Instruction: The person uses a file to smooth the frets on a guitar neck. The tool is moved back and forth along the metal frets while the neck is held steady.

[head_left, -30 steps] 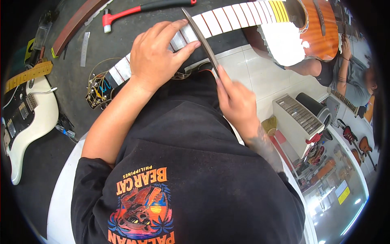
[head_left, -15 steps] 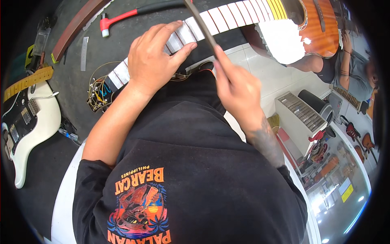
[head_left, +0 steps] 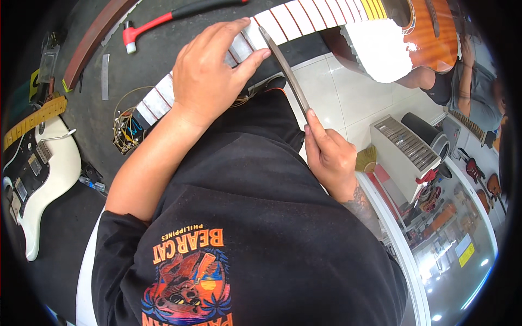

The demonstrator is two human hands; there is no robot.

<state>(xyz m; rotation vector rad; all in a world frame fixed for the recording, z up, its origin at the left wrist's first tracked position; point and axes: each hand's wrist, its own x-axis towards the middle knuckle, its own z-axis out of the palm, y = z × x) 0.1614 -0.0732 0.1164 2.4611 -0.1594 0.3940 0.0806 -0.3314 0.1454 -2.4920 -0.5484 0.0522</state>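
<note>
An acoustic guitar lies across the bench edge, its reddish-brown body (head_left: pixel 427 57) at the far right. Its fretboard (head_left: pixel 296 20) is covered with white and yellow tape, with the frets showing between strips. My left hand (head_left: pixel 205 79) rests on the fretboard, thumb and fingers spread apart. In my right hand (head_left: pixel 333 156) is a long narrow metal file (head_left: pixel 288 73), gripped at its near end. The file's far tip lies over the fretboard, just right of my left fingertips. Loose strings coil round the headstock (head_left: pixel 126 133), left of my forearm.
White covering (head_left: pixel 375 51) lies over part of the guitar body. A red-handled hammer (head_left: pixel 152 25), a steel ruler (head_left: pixel 105 76) and a brown wooden bar (head_left: pixel 92 46) lie on the dark bench. A white electric guitar (head_left: pixel 61 155) is at left. Another person (head_left: pixel 484 81) sits beyond a drawer cabinet (head_left: pixel 389 168).
My right hand has drawn the file back toward me, down and to the right. My left hand stays on the fretboard in nearly the same place.
</note>
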